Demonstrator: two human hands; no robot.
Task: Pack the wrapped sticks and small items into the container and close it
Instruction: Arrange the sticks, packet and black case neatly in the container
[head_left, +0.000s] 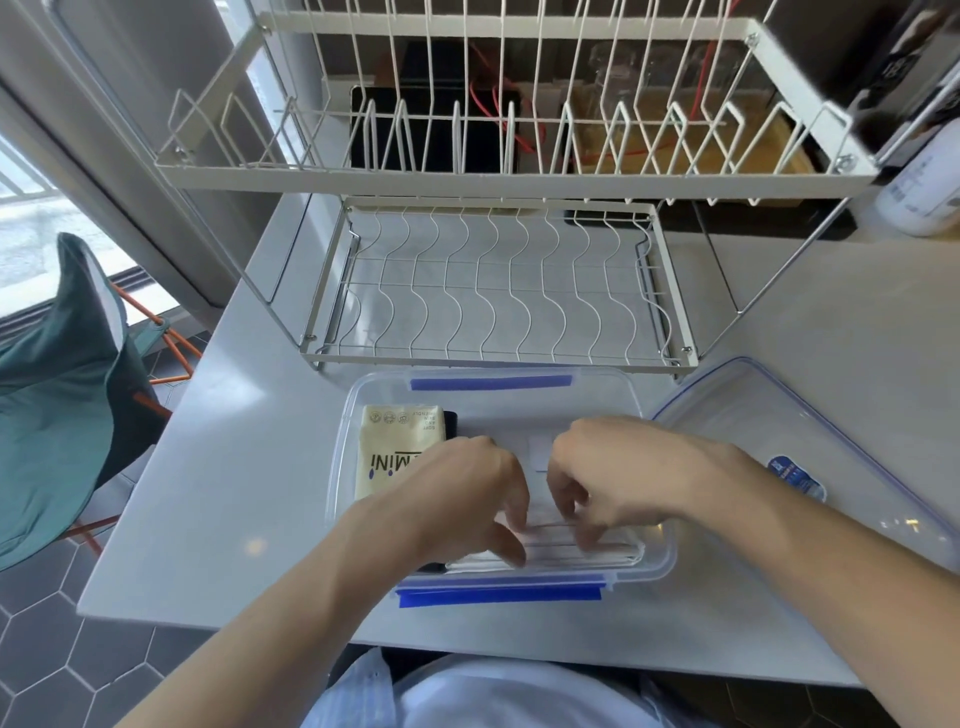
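Hands meet over the near half of the open container (644, 405), which sits on the counter (218, 493) directly in front of us. Our left hand (462, 499) and right hand (613, 478) are close together but not touching, fingers curled downward, and their tips press on the wrapped sticks (571, 551). Neither hand is closed around anything; both rest on top of the bundle.

The wrapped sticks lie flat under the fingertips, stacked against the near wall of the container. They appear as long, thin, white paper sleeves laid side by side. We judge them light and slightly slippery, with wrappers that crease easily, so they are best squared by gentle pressure from above or pinched near mid-length as a bundle rather than singly.

Left of our left hand, also inside the container, lies a cream packet (400, 441) with dark print, probably soft and compressible. A dark item (451, 423) lies against the packet's right edge, mostly hidden; we cannot tell what it is.

The container is clear plastic with blue latches on its near and far rims. It looks rigid and light, and may slide on the smooth counter when pressed.

Right of our right hand, the lid (810, 415) lies flat on the counter, clear with a blue seal line and a blue label. It is not yet fitted.

Beyond the hands stands a white wire rack (498, 176), its lower tier bare.
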